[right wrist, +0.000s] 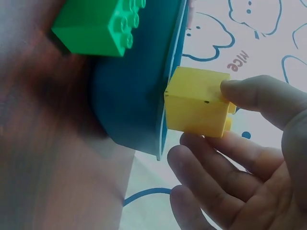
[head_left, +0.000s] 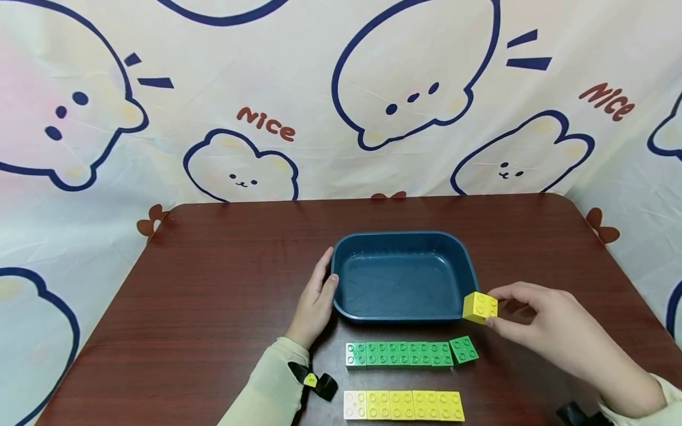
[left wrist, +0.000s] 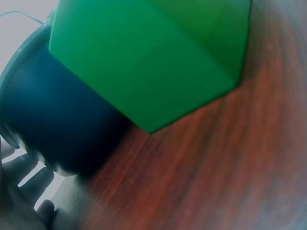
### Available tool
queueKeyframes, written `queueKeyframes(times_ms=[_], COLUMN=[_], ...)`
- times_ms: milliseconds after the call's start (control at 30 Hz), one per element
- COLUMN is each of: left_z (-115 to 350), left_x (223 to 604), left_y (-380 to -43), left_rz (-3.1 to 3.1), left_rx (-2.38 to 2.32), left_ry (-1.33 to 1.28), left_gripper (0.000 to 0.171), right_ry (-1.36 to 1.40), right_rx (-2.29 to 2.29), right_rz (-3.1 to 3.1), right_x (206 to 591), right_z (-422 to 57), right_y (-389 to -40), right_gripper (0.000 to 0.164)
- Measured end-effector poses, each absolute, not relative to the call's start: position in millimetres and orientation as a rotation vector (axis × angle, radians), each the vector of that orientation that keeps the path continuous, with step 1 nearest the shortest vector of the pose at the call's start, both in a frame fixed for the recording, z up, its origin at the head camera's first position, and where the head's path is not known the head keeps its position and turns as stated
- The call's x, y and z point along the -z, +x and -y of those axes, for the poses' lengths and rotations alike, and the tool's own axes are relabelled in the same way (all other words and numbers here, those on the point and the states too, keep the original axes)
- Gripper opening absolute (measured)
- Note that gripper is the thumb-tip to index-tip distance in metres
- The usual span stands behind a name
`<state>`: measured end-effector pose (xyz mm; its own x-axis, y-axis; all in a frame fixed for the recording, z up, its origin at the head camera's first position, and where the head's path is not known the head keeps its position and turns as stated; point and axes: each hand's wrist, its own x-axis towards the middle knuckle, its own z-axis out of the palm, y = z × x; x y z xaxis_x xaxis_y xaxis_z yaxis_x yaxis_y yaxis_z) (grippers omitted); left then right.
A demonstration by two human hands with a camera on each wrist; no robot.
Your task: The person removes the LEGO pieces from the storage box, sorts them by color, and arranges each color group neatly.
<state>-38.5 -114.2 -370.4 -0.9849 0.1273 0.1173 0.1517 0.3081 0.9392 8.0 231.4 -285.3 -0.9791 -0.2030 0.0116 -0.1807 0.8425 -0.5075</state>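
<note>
In the head view, my right hand [head_left: 559,325] pinches a yellow toy brick [head_left: 479,307] between thumb and fingers. The brick overlaps the front right corner of the dark blue tray [head_left: 405,316]. In the right wrist view, the yellow brick [right wrist: 196,100] is at the tray's rim, its studs facing the palm. My left hand [head_left: 313,302] rests against the tray's left side, fingers along the outer wall and thumb at the rim. Below the tray lies a row of green bricks [head_left: 398,354], the rightmost one [head_left: 463,349] turned askew. Nearer me is a row of yellow bricks [head_left: 402,405].
All of this stands on a dark brown wooden table [head_left: 224,296]. Behind and beside it hangs a pale curtain [head_left: 319,71] printed with cartoon faces. A green brick [left wrist: 144,62] fills much of the left wrist view, in front of the tray.
</note>
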Motion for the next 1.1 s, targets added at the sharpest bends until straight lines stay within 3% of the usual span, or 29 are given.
queueKeyframes(times_ms=[267,1100], left_z=[120,119], left_x=[396,394], left_y=[-48,-47], left_rz=[2.497,2.493], left_rx=[1.806,1.794], left_ry=[-0.271,-0.263], left_gripper=[0.049,0.048], right_ry=[-0.305,-0.336], right_rx=[0.823,0.77], right_rz=[-2.959,-2.904], right_x=[291,300], right_z=[-233,-229], right_y=[21,46], right_gripper=[0.03,0.036])
